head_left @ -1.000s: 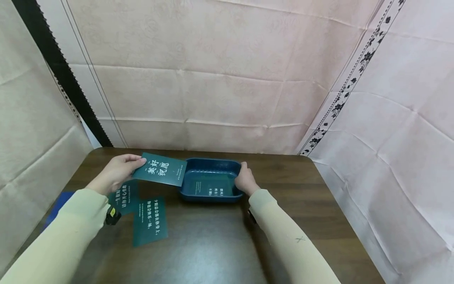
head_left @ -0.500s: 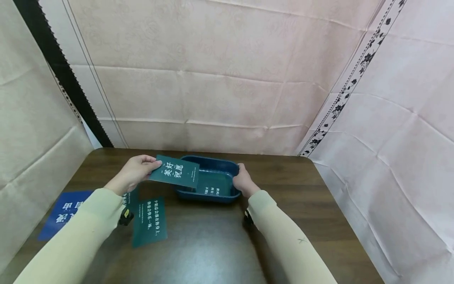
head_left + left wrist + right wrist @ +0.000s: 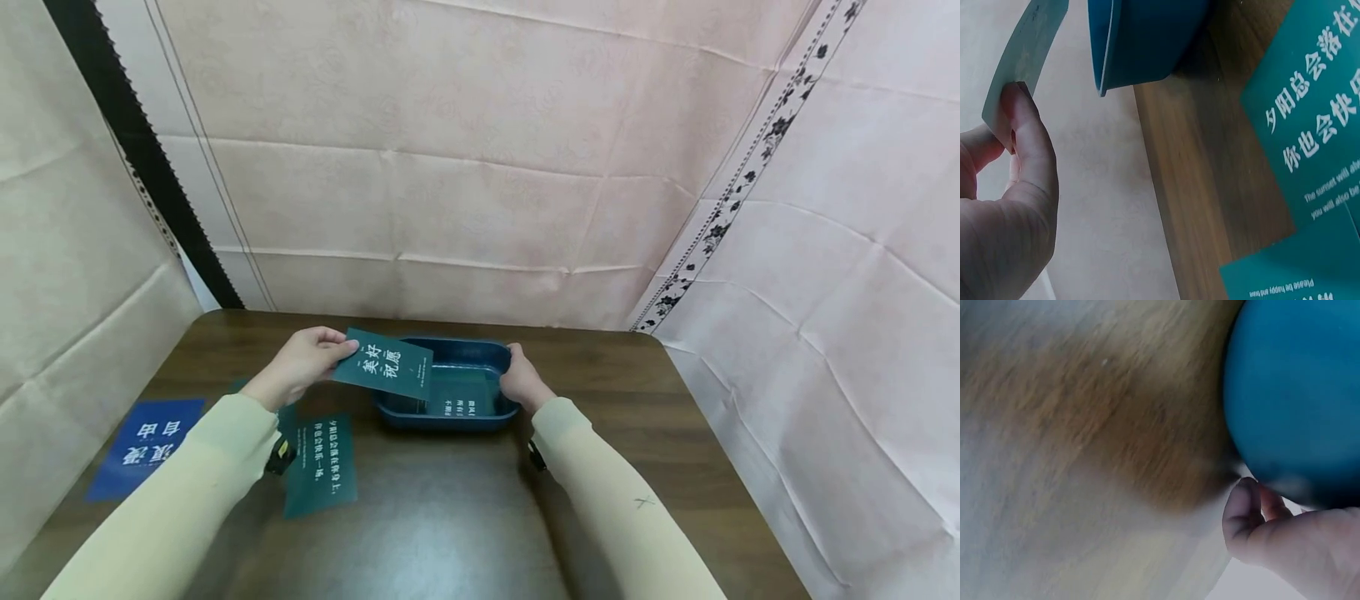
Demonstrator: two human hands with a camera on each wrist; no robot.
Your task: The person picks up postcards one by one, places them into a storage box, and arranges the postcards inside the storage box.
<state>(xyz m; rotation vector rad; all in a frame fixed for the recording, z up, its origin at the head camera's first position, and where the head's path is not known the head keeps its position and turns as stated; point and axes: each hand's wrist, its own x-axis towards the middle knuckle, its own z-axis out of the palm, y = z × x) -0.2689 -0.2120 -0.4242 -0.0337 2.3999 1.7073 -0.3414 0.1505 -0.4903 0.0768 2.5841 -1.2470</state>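
My left hand (image 3: 303, 360) pinches the left edge of a dark green card (image 3: 390, 364) with white lettering. In the left wrist view that card (image 3: 1025, 56) appears nearly edge-on between thumb and fingers. Held tilted, it covers the left part of a blue plastic basin (image 3: 450, 423). At the basin's right end, my right hand (image 3: 521, 379) grips the rim; in the right wrist view the fingers curl at the edge of the blue wall (image 3: 1297, 394). Another green card (image 3: 461, 396) lies inside the basin.
A green card (image 3: 322, 467) lies on the wooden table (image 3: 450, 517), left of centre. Another green card (image 3: 1297, 269) is partly hidden beneath the left arm. Farther left lies a blue card (image 3: 142, 446). Pale cloth (image 3: 480, 208) hangs behind the table.
My left hand has carried the green card rightward, from beside the basin to over its left part. The blue card at the left has come into fuller view. My right hand stays on the rim.
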